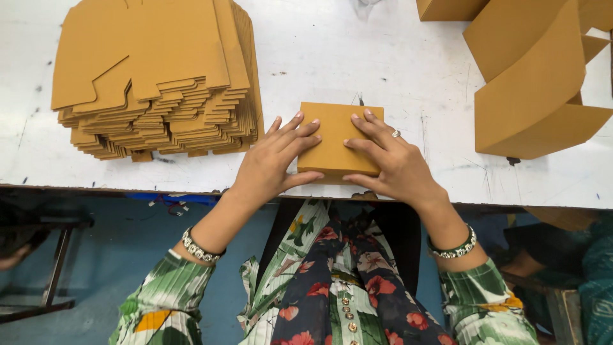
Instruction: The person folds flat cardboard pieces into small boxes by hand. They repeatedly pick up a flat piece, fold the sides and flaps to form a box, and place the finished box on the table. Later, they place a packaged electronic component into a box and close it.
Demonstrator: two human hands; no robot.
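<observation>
One head-worn camera looks steeply down, close over the table [357, 57].

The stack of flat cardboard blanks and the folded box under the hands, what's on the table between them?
In the head view, only bare white table separates the stack of flat blanks from the folded box; lower down, the left hand fills the gap.

The white, scratched table [357, 57] carries a stack of flat cardboard blanks [159, 76] at ten o'clock, a small folded cardboard box [336, 137] at centre, and assembled boxes [536, 83] at two o'clock.
</observation>
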